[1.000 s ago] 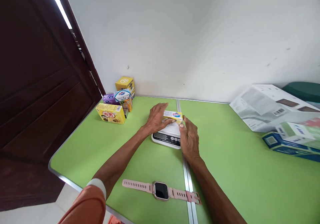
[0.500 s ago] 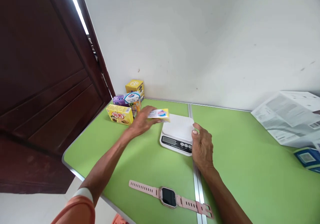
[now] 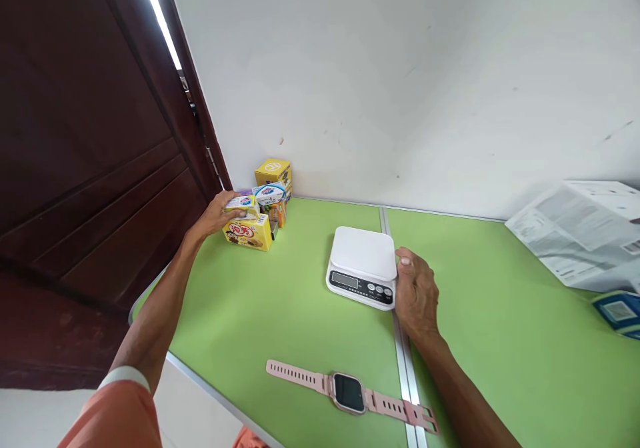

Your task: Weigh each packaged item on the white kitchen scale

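My left hand (image 3: pixel 218 215) grips a small white-and-yellow box (image 3: pixel 249 203) with a blue-and-red logo. It holds the box on or just over a yellow snack box (image 3: pixel 249 233) at the table's far left; whether the two touch, I cannot tell. My right hand (image 3: pixel 417 293) is curled against the right side of a white kitchen scale (image 3: pixel 363 255), its thumb at the scale's edge. Bare is the scale's plate, and its small display looks blank. Behind the held box stand a white-and-blue box (image 3: pixel 270 193), a yellow cube-shaped box (image 3: pixel 273 170) and a mostly hidden purple pack.
A pink-strapped smartwatch (image 3: pixel 349 393) lies near the front edge of the green table (image 3: pixel 300 328). At the right are a crumpled grey-white package (image 3: pixel 590 235) and a blue box (image 3: pixel 620 313). A white wall and dark door (image 3: pixel 100 135) border the table.
My left hand has carried the small white-and-yellow box left, from beside the scale to the snack box. My right hand stays at the scale. The view has shifted slightly.
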Demonstrator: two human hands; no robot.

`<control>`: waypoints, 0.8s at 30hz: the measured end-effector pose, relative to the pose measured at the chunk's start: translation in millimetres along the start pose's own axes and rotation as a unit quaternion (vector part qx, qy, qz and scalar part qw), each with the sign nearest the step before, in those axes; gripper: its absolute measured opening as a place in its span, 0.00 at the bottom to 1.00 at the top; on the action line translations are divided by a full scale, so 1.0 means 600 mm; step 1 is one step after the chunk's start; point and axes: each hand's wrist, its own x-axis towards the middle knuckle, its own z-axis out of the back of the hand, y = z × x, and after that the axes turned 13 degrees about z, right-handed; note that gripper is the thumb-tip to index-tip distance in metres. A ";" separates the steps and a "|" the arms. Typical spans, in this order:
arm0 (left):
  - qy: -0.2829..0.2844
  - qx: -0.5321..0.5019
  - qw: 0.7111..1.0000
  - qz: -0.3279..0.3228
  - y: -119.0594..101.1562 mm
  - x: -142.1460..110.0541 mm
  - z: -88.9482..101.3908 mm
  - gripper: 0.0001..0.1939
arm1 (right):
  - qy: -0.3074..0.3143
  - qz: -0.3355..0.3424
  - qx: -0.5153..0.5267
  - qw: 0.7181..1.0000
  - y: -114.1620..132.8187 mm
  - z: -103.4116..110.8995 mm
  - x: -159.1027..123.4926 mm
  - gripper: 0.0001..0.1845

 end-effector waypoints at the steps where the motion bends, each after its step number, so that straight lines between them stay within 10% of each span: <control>1: 0.008 0.001 1.000 -0.005 0.002 0.009 -0.002 0.24 | -0.002 -0.001 -0.001 1.000 0.000 0.000 0.000 0.44; 15: 0.012 0.039 0.999 -0.002 -0.021 0.015 0.026 0.40 | -0.038 -0.029 0.025 0.999 -0.012 -0.013 -0.001 0.40; 21: -0.184 0.074 0.975 -0.105 -0.130 -0.043 -0.001 0.35 | -0.041 -0.055 0.104 0.992 0.035 0.000 0.008 0.45; 24: -0.168 0.030 0.965 -0.199 -0.205 -0.072 -0.064 0.26 | -0.044 -0.039 0.074 0.996 0.050 0.013 0.014 0.42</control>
